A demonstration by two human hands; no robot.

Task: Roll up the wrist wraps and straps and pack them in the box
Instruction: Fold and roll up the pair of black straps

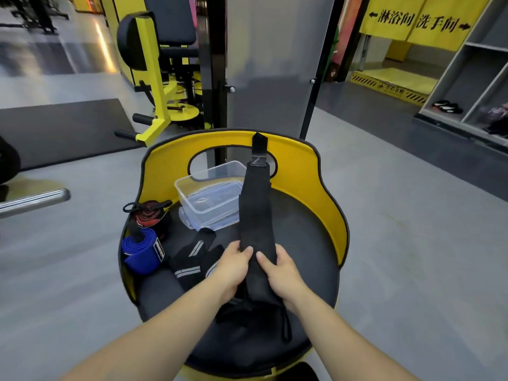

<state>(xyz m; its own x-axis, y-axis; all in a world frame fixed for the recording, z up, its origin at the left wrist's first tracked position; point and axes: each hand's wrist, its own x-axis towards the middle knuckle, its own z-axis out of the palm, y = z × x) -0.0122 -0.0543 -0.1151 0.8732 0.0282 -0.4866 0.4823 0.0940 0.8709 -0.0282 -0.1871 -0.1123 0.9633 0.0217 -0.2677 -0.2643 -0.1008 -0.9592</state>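
Note:
A long black wrist wrap point(255, 210) lies stretched from the near part of the round black seat point(308, 243) up over its yellow backrest point(297, 163). My left hand point(232, 266) and my right hand point(277, 268) both grip its near end, fingers curled over the cloth. A clear plastic box point(209, 193) stands empty at the back of the seat, resting on its lid. A rolled blue wrap point(143, 254) and a red-and-black wrap point(148, 214) lie at the left. Black straps with grey stripes point(192, 259) lie left of my hands.
The seat stands on a grey gym floor. A yellow exercise machine point(156, 86) and a black mat point(60, 130) are to the far left, a grey panel point(272, 64) straight behind, open shelves point(478, 78) at the right. A chrome bar point(33, 200) juts in at the left.

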